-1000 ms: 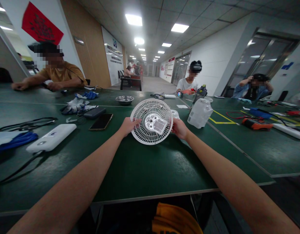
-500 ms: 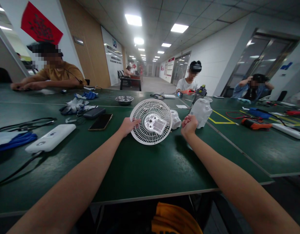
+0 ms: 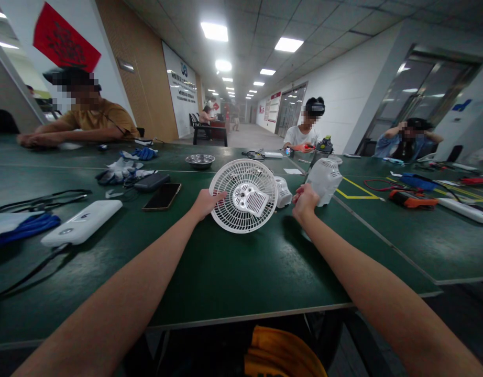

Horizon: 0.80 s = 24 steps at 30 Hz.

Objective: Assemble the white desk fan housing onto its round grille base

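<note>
My left hand (image 3: 206, 204) grips the left rim of a round white fan grille (image 3: 243, 196), its thumb lying over the slats. The grille is tilted up, facing me. Right of it, my right hand (image 3: 305, 203) is closed, its fingers curled together; what they hold, if anything, is too small to make out. A white vented housing (image 3: 283, 192) sits just behind the grille's right edge. A larger whitish translucent part (image 3: 325, 180) stands upright beyond my right hand.
On the green table (image 3: 226, 283) lie a phone (image 3: 162, 197), a white power bank (image 3: 82, 223), gloves (image 3: 121, 172) and a metal bowl (image 3: 200, 161). An orange-black meter (image 3: 412, 199) lies to the right. Several people sit across the table.
The fingers of my right hand have shifted slightly. My left hand and the grille stay in place.
</note>
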### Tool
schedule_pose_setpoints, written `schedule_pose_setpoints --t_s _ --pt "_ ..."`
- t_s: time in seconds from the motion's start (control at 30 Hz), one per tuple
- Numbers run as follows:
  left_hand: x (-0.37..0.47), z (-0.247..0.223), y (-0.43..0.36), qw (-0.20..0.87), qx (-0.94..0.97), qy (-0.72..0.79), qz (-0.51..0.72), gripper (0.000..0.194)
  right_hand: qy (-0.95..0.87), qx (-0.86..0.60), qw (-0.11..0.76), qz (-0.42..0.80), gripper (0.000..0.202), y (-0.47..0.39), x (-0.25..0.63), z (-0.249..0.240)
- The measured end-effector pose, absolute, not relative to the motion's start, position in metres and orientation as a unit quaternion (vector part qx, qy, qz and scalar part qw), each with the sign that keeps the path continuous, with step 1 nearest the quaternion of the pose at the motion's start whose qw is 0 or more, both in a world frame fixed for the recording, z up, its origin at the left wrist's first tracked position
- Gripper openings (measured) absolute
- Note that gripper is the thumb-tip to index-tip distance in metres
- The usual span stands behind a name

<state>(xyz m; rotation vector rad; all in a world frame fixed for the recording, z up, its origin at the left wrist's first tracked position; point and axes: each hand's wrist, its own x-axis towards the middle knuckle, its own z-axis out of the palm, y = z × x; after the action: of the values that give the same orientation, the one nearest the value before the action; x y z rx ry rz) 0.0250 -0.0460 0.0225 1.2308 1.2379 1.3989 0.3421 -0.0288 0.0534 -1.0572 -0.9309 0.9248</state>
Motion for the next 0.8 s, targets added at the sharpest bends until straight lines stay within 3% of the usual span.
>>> schedule_pose_setpoints --t_s 0.17,0.3,0.43,0.6,0.8 --pt "0.025 0.021 -0.046 0.436 0.506 0.487 0.562 0.025 -0.436 -0.464 0.552 0.539 0.022 -0.035 0.329 0.052" --pt "0.023 0.018 -0.044 0.435 0.512 0.487 0.558 0.03 -0.49 -0.444 0.424 0.619 0.034 -0.052 0.307 0.05" --pt "0.024 0.021 -0.046 0.46 0.499 0.468 0.566 0.039 -0.488 -0.376 0.358 0.702 0.039 -0.072 0.288 0.052" --pt "0.024 0.036 -0.056 0.617 0.354 0.327 0.622 0.067 -0.461 -0.327 0.346 0.749 0.038 -0.075 0.286 0.051" --pt "0.014 0.04 -0.053 0.583 0.19 0.313 0.725 0.072 -0.479 -0.301 0.375 0.734 0.033 -0.067 0.284 0.044"
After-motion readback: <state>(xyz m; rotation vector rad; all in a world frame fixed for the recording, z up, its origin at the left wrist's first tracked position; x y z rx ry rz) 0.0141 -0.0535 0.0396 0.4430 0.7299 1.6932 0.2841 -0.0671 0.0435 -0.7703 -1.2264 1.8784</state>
